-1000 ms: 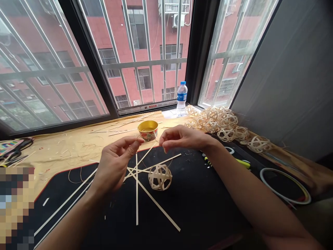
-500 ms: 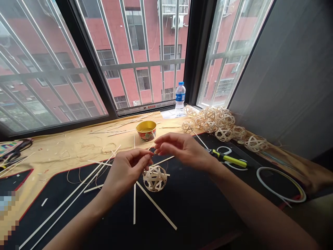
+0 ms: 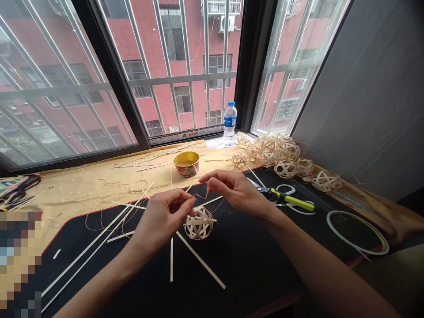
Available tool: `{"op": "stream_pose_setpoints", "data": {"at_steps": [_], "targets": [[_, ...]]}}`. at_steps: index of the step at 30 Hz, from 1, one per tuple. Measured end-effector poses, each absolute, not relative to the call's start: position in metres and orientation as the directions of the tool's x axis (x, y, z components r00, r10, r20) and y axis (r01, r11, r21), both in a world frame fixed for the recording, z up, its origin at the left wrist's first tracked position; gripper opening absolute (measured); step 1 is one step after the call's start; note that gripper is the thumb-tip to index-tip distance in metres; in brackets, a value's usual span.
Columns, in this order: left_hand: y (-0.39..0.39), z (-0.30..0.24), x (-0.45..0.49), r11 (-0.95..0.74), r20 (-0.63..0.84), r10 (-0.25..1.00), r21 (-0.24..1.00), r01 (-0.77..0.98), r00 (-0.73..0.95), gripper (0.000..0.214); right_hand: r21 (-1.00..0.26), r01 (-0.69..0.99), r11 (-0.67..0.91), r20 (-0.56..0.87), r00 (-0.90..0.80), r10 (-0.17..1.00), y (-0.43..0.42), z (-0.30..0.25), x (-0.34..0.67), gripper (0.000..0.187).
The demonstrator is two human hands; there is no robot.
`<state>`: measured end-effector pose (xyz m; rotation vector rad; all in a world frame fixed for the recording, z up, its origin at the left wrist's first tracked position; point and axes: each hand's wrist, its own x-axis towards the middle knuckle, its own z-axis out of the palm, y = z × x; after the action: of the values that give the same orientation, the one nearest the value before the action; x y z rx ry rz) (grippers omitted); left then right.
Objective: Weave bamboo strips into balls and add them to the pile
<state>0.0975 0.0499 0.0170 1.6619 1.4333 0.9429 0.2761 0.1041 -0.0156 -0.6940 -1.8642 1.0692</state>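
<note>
Thin fibre strand [image 3: 200, 195] spans the gap between our hands, pinched at both ends. Our left hand [image 3: 160, 221] is curled nearly closed, thumb and fingertips gripping the strand, while our right hand [image 3: 235, 190] nips it between thumb and forefinger. Woven bamboo ball [image 3: 198, 223] sits on the black desk mat [image 3: 251, 247] at 6 o'clock from our hands, with long bamboo strips [image 3: 200, 260] radiating from it. We cannot tell whether either hand touches it. More woven balls [image 3: 285, 154] lie at 1 o'clock, yellow-handled shears [image 3: 291, 201] at 2 o'clock. We judge that we are preparing the strand to bind the ball. The next move calls for guiding it down among the strips and keeping it taut.
</note>
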Motion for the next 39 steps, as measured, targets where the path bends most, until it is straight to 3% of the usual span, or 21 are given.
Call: {"op": "stream_pose_setpoints", "data": {"at_steps": [6,15,24,27,30,33,39], "targets": [[0.05,0.016,0.099,-0.101,0.029,0.985,0.895,0.434,0.17,0.017,-0.84,0.083,0.537,0.461,-0.413,0.785,0.103,-0.022,0.275,0.016],[0.048,0.011,0.1,-0.129,0.063,0.983,0.907,0.4,0.174,0.022,-0.956,-0.153,0.251,0.287,-0.306,0.908,0.106,-0.027,0.27,0.021],[0.051,0.0,0.103,-0.129,0.09,0.99,0.904,0.407,0.112,0.027,-0.946,-0.094,0.311,0.325,-0.214,0.921,0.106,-0.033,0.267,0.019],[0.053,-0.006,0.102,-0.116,0.08,0.99,0.934,0.337,0.118,0.029,-0.914,-0.199,0.353,0.395,-0.238,0.888,0.106,-0.032,0.267,0.022],[0.055,-0.01,0.102,-0.107,0.081,0.991,0.958,0.265,0.106,0.029,-0.894,-0.408,0.184,0.345,-0.366,0.864,0.105,-0.031,0.266,0.028],[0.054,-0.012,0.102,-0.111,0.093,0.992,0.966,0.232,0.086,0.027,-0.862,-0.505,-0.04,0.251,-0.494,0.832,0.104,-0.031,0.263,0.028],[0.052,-0.012,0.102,-0.11,0.079,0.989,0.956,0.27,0.122,0.025,-0.808,-0.569,-0.151,0.217,-0.527,0.821,0.104,-0.033,0.26,0.026]]}}
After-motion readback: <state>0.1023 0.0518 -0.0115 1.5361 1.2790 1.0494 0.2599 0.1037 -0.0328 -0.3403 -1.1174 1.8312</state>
